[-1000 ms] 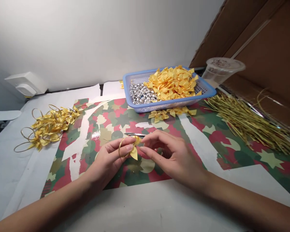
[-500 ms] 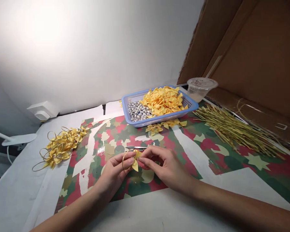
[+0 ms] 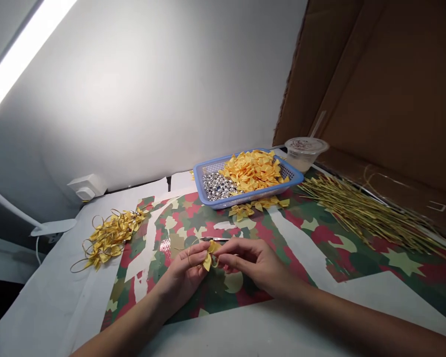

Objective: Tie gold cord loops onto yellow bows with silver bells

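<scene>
My left hand (image 3: 185, 271) and my right hand (image 3: 253, 265) meet over the patterned sheet, both pinched on one small yellow ribbon bow (image 3: 209, 255) with a thin gold loop on its left side. A pair of small metal scissors (image 3: 214, 239) lies just beyond my fingers. Further back stands a blue basket (image 3: 208, 200) holding silver bells (image 3: 218, 184) and many yellow bows (image 3: 253, 169). A few loose bows (image 3: 258, 206) lie in front of it.
A heap of finished bows with gold loops (image 3: 109, 236) lies at the left. Gold wire ties (image 3: 364, 213) are spread at the right, before a cardboard wall (image 3: 386, 84). A lidded plastic cup (image 3: 305, 152) stands behind the basket. A white socket box (image 3: 86, 187) sits by the wall.
The view has tilted up, so the table sits lower in the picture. My hands stay together on the bow, and the gold loop looks smaller and pulled closer to it.
</scene>
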